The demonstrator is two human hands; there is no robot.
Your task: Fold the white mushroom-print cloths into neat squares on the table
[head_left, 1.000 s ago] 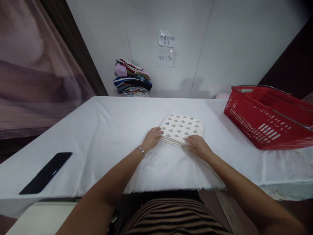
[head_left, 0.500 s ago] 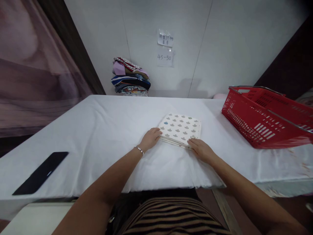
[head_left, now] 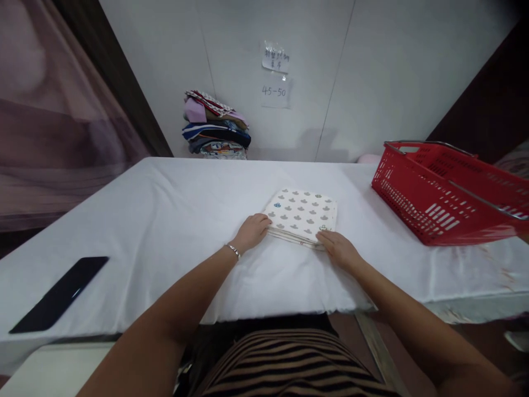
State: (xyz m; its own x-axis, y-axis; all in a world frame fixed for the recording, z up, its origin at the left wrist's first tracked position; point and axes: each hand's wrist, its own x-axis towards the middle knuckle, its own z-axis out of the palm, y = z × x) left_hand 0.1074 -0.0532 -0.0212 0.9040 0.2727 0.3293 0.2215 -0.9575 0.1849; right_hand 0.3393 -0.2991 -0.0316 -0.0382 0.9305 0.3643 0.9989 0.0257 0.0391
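Note:
A folded white cloth point(head_left: 301, 212) with grey printed shapes lies flat on the white-covered table point(head_left: 185, 220). My left hand point(head_left: 253, 231), with a bracelet at the wrist, holds the cloth's near left corner. At the near right corner my right hand point(head_left: 336, 247) has its fingers on the top layer and the edge; the thumb is hard to make out. Several layers show along the near edge between the two hands.
A red basket point(head_left: 438, 204) with metal handles stands at the right. Folded clothes point(head_left: 217, 129) are stacked at the back against the wall. A dark flat object point(head_left: 60, 295) lies at the near left. Two paper signs point(head_left: 274, 91) hang on the wall.
The camera view has shifted slightly. My hands remain at the same two corners, and the near-edge layers look a little more even.

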